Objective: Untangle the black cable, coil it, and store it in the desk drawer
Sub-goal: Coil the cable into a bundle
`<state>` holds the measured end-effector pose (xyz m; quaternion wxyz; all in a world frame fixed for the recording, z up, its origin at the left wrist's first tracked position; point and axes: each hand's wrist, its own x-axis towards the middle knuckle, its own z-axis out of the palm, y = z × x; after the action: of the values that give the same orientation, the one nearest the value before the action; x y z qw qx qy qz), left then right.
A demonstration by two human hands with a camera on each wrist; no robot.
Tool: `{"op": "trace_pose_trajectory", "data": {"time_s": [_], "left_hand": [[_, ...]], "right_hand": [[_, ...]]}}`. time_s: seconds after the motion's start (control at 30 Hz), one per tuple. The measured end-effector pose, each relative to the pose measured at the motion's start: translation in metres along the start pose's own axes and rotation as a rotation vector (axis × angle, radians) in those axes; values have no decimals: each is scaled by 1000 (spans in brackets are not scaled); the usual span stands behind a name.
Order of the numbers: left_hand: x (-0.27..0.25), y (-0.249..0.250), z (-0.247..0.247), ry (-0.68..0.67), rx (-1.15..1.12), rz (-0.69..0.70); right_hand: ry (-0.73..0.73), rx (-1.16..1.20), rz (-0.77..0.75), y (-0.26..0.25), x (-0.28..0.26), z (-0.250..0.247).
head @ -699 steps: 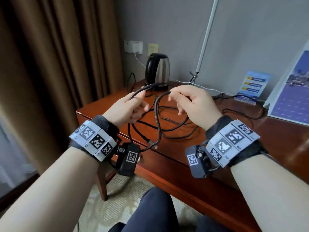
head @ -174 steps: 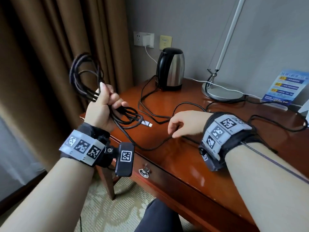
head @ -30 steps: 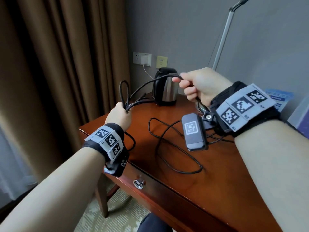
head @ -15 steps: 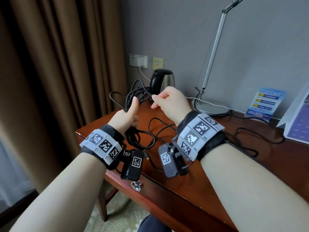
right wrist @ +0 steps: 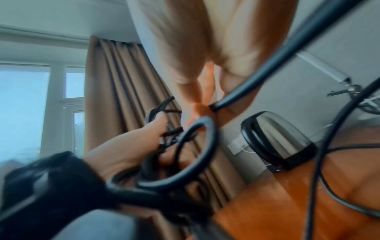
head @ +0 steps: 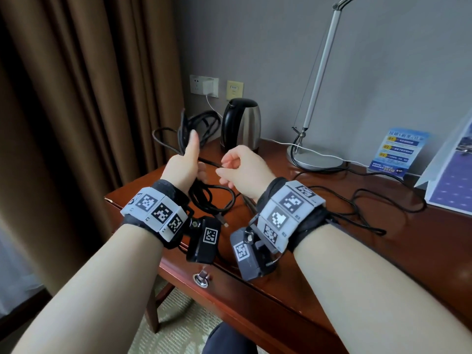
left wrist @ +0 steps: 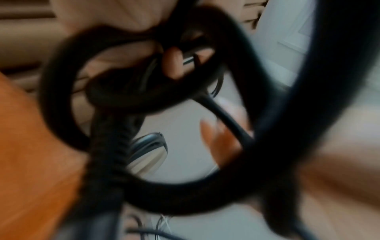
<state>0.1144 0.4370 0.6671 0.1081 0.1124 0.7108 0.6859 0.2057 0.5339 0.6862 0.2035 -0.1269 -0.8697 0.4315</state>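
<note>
Two hands above the bench [head: 319, 282], left hand [head: 182, 169] gripped one bundle of black cable [head: 201, 123] loops, thumb up, right hand [head: 245, 169] at three o'clock pinched one strand, one kettle [head: 241, 123] at twelve, one drawer [head: 245, 300] closed.

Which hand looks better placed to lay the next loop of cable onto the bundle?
Probably the right hand: it pinches the free strand of the black cable, while the left hand is full, gripping the coiled loops.

A glossy, polished wood surface [head: 319, 251] carries a brushed-metal kettle [head: 241, 123] beside heavy brown cloth curtains [head: 84, 98] and a matt black cable [head: 204, 198].
</note>
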Motion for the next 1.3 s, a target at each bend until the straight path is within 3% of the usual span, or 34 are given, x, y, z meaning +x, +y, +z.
{"op": "trace_pose_trajectory", "data": {"time_s": [0.1, 0.23, 0.33, 0.47, 0.57, 0.8, 0.9, 1.1, 1.3], "left_hand": [[3, 8, -5, 166, -111, 64], [2, 4, -5, 274, -163, 190], [-6, 1, 1, 278, -294, 233], [-3, -5, 10, 226, -538, 248], [-2, -10, 17, 269, -726, 252], [-5, -15, -7, 327, -1214, 242], [0, -14, -13, 192, -1343, 237], [8, -1, -27, -247, -1387, 145], [-1, 6, -24, -476, -1065, -94]], "right_hand": [[-166, -107, 63, 8, 3, -19], [-80, -298, -18, 9, 8, -33], [-41, -407, -100, 5, 3, -24], [-112, -417, -201, 8, -12, -9], [-142, -298, -201, 21, -21, -12], [-109, -339, -143, 44, -24, -44], [-177, -390, -149, 44, -21, -40], [-559, -477, -100, 44, -8, -33], [-879, -885, -53, 48, 15, -63]]}}
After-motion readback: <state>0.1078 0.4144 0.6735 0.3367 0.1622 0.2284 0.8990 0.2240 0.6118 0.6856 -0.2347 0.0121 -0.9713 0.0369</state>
